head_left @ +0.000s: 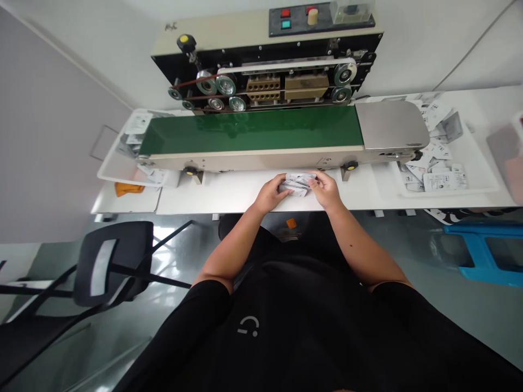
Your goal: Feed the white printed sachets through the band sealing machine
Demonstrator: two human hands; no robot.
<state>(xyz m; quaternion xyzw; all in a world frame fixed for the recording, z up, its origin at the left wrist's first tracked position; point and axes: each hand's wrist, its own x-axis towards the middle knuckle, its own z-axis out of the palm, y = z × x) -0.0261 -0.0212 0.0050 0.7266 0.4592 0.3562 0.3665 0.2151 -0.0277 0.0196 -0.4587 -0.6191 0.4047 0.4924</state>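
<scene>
Between my two hands, just above the front part of the white table, are a few small printed white sachets (295, 185), overlapping one another. My left hand (270, 195) grips them at their left side, thumb toward me. On their right side, my right hand (326, 190) is closed with its thumb lying over the top. The print on the sachets is too small to read. Directly beyond my hands stands a band sealing machine (232, 158) with a green conveyor belt (253, 130).
A white bin (482, 182) with many sachets stands at the right, partly under the metal end plate (390, 125). Another bin (107, 167) with sachets sits at the left, near an orange cloth (128, 189). A black chair (114, 261) and a blue stool (476, 250) flank me.
</scene>
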